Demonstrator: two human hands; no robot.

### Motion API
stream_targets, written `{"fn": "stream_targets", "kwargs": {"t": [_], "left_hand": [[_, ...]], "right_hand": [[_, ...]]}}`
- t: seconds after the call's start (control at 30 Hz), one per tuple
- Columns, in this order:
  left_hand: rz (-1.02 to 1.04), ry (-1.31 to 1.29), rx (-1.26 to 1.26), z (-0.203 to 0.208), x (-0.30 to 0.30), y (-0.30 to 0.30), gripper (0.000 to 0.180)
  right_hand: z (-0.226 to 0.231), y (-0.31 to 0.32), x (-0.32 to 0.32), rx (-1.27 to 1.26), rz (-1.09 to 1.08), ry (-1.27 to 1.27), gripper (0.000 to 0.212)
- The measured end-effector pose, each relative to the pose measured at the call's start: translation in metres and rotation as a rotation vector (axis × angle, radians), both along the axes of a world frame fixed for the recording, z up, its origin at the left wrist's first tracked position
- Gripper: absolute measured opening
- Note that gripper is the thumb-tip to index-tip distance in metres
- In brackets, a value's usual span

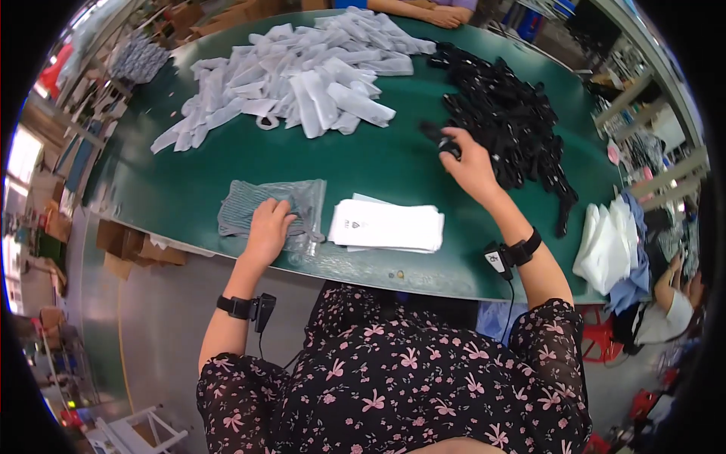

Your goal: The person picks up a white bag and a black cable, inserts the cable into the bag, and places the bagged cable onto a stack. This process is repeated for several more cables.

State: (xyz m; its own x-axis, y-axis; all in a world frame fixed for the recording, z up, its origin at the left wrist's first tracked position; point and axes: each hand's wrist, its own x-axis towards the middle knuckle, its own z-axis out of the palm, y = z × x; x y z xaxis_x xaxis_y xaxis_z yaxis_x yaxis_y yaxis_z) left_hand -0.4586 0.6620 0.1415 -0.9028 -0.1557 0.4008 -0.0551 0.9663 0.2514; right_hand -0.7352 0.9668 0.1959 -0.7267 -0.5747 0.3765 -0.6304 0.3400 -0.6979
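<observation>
My left hand [270,229] rests on a clear plastic bag [318,198] near the table's front edge, its fingers slightly bent and apart. Striped grey-green fabric [240,206] shows inside or under the film. My right hand [470,168] is raised at the near left side of a heap of black strap-like pieces [503,102]. Its fingers are closed around a small black strap-like piece [432,132], which is smeared by motion. Between my hands lies a stack of white paper cards or slips [393,225] with small dark print.
A large heap of whitish plastic-wrapped packets [302,68] covers the far left of the green table [204,163]. Across the table are another person's folded arms [442,15]. White bags [605,250] hang at the right edge, near a red stool [601,337].
</observation>
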Motion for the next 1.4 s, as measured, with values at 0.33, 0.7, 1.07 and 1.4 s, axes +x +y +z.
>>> {"fn": "stream_targets", "kwargs": {"t": [0.33,0.7,1.07,1.4], "left_hand": [[0.112,-0.033,-0.025,0.044,-0.014,0.035,0.019],[-0.401,0.104,0.303,0.027,-0.101,0.171,0.016],[-0.271,-0.072,0.642,0.020,-0.100,0.173,0.009],[-0.207,-0.101,0.974,0.022,-0.104,0.168,0.008]], "right_hand": [[-0.017,0.080,0.078,0.271,-0.087,0.334,0.032],[-0.040,0.082,0.108,0.218,-0.195,0.163,0.027],[-0.026,0.086,0.128,-0.076,-0.120,-0.004,0.033],[-0.027,0.087,0.121,0.077,0.026,0.437,0.043]]}}
